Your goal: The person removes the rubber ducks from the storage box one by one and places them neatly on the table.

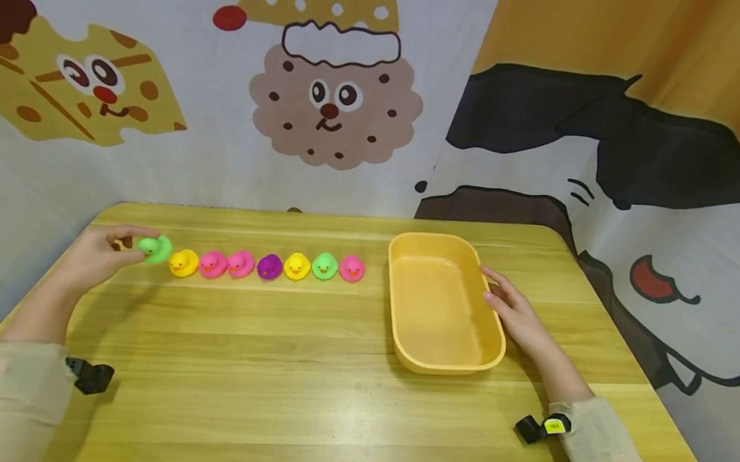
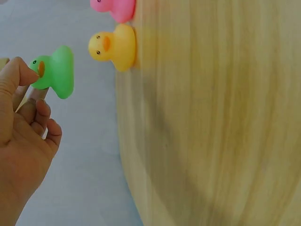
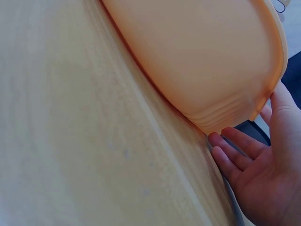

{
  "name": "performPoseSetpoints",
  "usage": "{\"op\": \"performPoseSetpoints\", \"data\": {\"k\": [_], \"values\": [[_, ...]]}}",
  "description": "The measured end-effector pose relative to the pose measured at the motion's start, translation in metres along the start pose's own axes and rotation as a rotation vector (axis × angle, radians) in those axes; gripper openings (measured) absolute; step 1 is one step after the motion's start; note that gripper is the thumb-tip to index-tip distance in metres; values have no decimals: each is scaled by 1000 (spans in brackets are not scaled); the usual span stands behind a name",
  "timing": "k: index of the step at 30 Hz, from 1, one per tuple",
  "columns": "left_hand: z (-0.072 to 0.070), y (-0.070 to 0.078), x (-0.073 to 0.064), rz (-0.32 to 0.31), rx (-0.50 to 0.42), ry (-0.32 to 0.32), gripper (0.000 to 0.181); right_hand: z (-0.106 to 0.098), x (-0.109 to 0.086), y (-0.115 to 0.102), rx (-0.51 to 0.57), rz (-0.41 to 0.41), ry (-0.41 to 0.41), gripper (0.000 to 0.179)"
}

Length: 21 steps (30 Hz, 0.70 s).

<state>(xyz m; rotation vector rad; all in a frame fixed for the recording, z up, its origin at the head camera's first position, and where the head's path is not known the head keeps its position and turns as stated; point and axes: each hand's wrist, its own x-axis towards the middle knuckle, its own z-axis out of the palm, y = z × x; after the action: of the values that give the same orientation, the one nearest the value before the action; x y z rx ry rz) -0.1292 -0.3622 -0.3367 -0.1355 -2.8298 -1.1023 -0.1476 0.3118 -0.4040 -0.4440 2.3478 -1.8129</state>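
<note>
Between thumb and fingertips, my left hand (image 1: 101, 253) pinches a green rubber duck (image 1: 157, 249) above the table's far left. In the left wrist view the same green duck (image 2: 62, 73) is held by its head end, its wide base free. A yellow rubber duck (image 1: 183, 263) sits just right of it, at the left end of a row. On the right, my right hand (image 1: 513, 312) holds the side rim of a yellow plastic tub (image 1: 441, 369). The right wrist view shows the thumb against the tub's rim (image 3: 283, 52), with other fingers low beside its wall.
The row continues rightward with pink ducks (image 1: 213, 265), a purple duck (image 1: 270, 267), a second yellow duck (image 1: 297, 266), another green duck (image 1: 325, 266) and a last pink duck (image 1: 352, 268) near the tub. A patterned curtain (image 1: 210, 167) hangs behind the wooden table (image 1: 261, 393).
</note>
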Motion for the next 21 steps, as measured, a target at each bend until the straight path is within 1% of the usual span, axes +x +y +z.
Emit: {"op": "performPoseSetpoints", "data": {"k": [7,10,14,16,21], "values": [[0,-9,1,-68,31,-27,39,0,0,-2,-13,12,3,54],[1,-15,0,-84,15,-22,41,0,1,-1,-13,5,4,54],[3,-23,1,-88,-16,-8,39,0,1,0,-16,-2,6,53],[5,-27,1,-92,-21,-10,39,0,1,0,-18,2,6,54],[9,-33,2,-130,-30,-37,40,0,0,0,-16,5,8,53]]}}
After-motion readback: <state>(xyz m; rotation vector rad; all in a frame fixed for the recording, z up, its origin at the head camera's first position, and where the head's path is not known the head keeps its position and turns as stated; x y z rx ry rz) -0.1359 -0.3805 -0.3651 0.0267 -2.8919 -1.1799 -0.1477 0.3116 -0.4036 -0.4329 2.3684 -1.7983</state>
